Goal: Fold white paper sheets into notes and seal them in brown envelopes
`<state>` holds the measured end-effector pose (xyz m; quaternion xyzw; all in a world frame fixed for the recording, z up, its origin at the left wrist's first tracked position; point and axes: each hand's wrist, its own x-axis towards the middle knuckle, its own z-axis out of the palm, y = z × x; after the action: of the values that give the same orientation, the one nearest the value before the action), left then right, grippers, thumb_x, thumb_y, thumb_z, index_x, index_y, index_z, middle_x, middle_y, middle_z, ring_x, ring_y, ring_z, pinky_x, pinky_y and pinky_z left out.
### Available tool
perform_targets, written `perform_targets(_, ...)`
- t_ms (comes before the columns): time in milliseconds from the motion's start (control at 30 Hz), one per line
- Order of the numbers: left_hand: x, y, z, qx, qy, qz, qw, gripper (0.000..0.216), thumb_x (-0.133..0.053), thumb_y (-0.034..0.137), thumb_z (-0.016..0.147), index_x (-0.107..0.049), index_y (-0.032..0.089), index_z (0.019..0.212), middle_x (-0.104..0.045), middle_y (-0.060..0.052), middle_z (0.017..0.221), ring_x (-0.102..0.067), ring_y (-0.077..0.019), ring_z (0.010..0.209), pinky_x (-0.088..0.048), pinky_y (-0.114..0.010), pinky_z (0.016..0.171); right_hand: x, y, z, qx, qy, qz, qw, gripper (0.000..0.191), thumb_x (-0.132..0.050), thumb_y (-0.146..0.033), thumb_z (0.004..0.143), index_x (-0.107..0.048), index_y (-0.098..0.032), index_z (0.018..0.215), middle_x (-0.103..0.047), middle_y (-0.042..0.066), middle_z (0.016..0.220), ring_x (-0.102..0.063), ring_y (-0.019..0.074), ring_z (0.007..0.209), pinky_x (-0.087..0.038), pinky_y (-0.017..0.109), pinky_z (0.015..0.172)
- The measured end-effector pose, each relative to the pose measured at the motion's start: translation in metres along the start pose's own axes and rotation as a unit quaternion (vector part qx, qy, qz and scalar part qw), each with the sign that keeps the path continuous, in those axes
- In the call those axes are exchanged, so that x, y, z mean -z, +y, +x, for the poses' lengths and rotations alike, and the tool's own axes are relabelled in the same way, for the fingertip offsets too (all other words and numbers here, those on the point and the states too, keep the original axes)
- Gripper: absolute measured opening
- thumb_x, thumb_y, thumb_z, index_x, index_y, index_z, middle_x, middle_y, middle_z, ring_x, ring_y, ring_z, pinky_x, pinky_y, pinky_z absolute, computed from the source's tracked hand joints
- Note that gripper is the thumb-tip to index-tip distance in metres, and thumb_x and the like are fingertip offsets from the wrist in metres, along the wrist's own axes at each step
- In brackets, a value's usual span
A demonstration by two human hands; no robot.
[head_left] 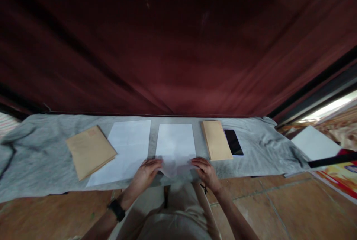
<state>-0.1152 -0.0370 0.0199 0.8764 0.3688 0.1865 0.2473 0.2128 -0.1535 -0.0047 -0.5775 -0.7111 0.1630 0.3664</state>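
A white sheet of paper (175, 143) lies in the middle of a grey cloth (41, 165). My left hand (147, 173) grips its near left corner, fingers curled on the paper. My right hand (205, 171) holds the near right corner the same way. The near edge of the sheet is lifted and creased between my hands. A black watch (116, 209) is on my left wrist.
A stack of white sheets (125, 151) lies left of the paper, partly under a brown envelope pile (89, 151). To the right lie another brown envelope stack (216, 139) and a dark phone (233, 142). A dark red curtain (178, 46) hangs behind. Tiled floor (279, 203) is nearest me.
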Motion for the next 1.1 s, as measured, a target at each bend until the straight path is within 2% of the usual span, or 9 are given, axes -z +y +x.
perform_targets(200, -0.004, -0.006, -0.019, -0.003, 0.028, -0.076, 0.997, 0.023, -0.055, 0.021, 0.094, -0.076, 0.026, 0.103, -0.077, -0.006, 0.118, -0.070, -0.0210, 0.113, -0.058, -0.038, 0.100, 0.009, -0.007, -0.003, 0.012, 0.009, 0.007, 1.000, 0.025, -0.055, -0.027, 0.101, -0.077, -0.027, 0.112, -0.078, 0.007, 0.115, -0.070, 0.0237, 0.113, -0.053, 0.047, 0.106)
perform_targets(333, -0.010, -0.013, -0.015, -0.018, 0.039, -0.079, 0.996, 0.031, -0.060, 0.021, 0.091, -0.074, 0.027, 0.117, -0.073, -0.006, 0.128, -0.066, -0.0224, 0.122, -0.054, -0.042, 0.106, 0.008, -0.010, 0.004, -0.024, 0.006, 0.003, 1.000, 0.027, -0.052, -0.035, 0.103, -0.076, -0.027, 0.113, -0.078, 0.005, 0.111, -0.071, 0.0229, 0.108, -0.055, 0.040, 0.099)
perform_targets(400, -0.011, -0.013, -0.009, -0.009, 0.045, -0.089, 0.995, 0.034, -0.060, 0.023, 0.090, -0.074, 0.027, 0.121, -0.073, -0.006, 0.129, -0.066, -0.0228, 0.122, -0.053, -0.044, 0.108, 0.006, -0.009, 0.007, -0.054, 0.021, -0.010, 0.998, 0.029, -0.052, -0.039, 0.103, -0.077, -0.025, 0.107, -0.078, 0.006, 0.106, -0.071, 0.0237, 0.103, -0.055, 0.039, 0.095)
perform_targets(500, -0.010, -0.008, 0.001, 0.060, 0.054, -0.113, 0.990, 0.026, -0.061, 0.034, 0.091, -0.078, 0.025, 0.109, -0.078, -0.007, 0.117, -0.071, -0.0249, 0.111, -0.056, -0.044, 0.102, 0.002, -0.006, 0.014, -0.095, 0.035, -0.016, 0.995, 0.033, -0.050, -0.044, 0.102, -0.077, -0.024, 0.102, -0.078, 0.007, 0.100, -0.071, 0.0248, 0.098, -0.055, 0.037, 0.090)
perform_targets(567, -0.007, -0.003, 0.009, 0.125, 0.060, -0.147, 0.979, 0.030, -0.061, 0.043, 0.090, -0.078, 0.022, 0.102, -0.080, -0.008, 0.107, -0.074, -0.0258, 0.100, -0.059, -0.042, 0.094, 0.000, -0.005, 0.021, -0.118, 0.046, 0.003, 0.992, 0.037, -0.048, -0.047, 0.102, -0.076, -0.023, 0.104, -0.078, 0.007, 0.098, -0.072, 0.0248, 0.093, -0.055, 0.036, 0.085)
perform_targets(667, -0.001, 0.005, 0.021, 0.180, 0.069, -0.216, 0.957, 0.037, -0.061, 0.050, 0.088, -0.078, 0.020, 0.101, -0.081, -0.007, 0.102, -0.075, -0.0256, 0.092, -0.060, -0.038, 0.086, -0.004, -0.004, 0.035, -0.167, 0.071, 0.031, 0.983, 0.047, -0.045, -0.056, 0.101, -0.075, -0.021, 0.090, -0.075, 0.006, 0.079, -0.069, 0.0229, 0.075, -0.053, 0.031, 0.070)
perform_targets(800, 0.001, 0.009, 0.035, 0.196, 0.107, -0.247, 0.943, 0.038, -0.063, 0.052, 0.084, -0.077, 0.020, 0.099, -0.081, -0.006, 0.100, -0.074, -0.0266, 0.091, -0.059, -0.038, 0.084, -0.009, -0.004, 0.054, -0.215, 0.095, 0.038, 0.971, 0.055, -0.043, -0.064, 0.098, -0.067, -0.021, 0.073, -0.066, 0.001, 0.063, -0.059, 0.0187, 0.060, -0.042, 0.028, 0.058)
perform_targets(967, -0.002, 0.005, 0.044, 0.205, 0.137, -0.254, 0.935, 0.039, -0.061, 0.053, 0.085, -0.073, 0.019, 0.097, -0.078, -0.005, 0.092, -0.071, -0.0233, 0.085, -0.056, -0.033, 0.079, -0.018, -0.010, 0.069, -0.259, 0.129, 0.012, 0.957, 0.050, -0.041, -0.061, 0.099, -0.067, -0.022, 0.081, -0.065, 0.001, 0.067, -0.055, 0.0179, 0.059, -0.038, 0.028, 0.059)
perform_targets(1100, -0.004, 0.000, 0.047, 0.201, 0.152, -0.235, 0.939, 0.036, -0.058, 0.055, 0.088, -0.066, 0.019, 0.085, -0.068, 0.000, 0.075, -0.062, -0.0183, 0.072, -0.050, -0.028, 0.068, -0.023, -0.014, 0.074, -0.288, 0.162, 0.028, 0.943, 0.049, -0.041, -0.061, 0.098, -0.064, -0.023, 0.079, -0.063, 0.001, 0.066, -0.053, 0.0181, 0.060, -0.036, 0.027, 0.059)
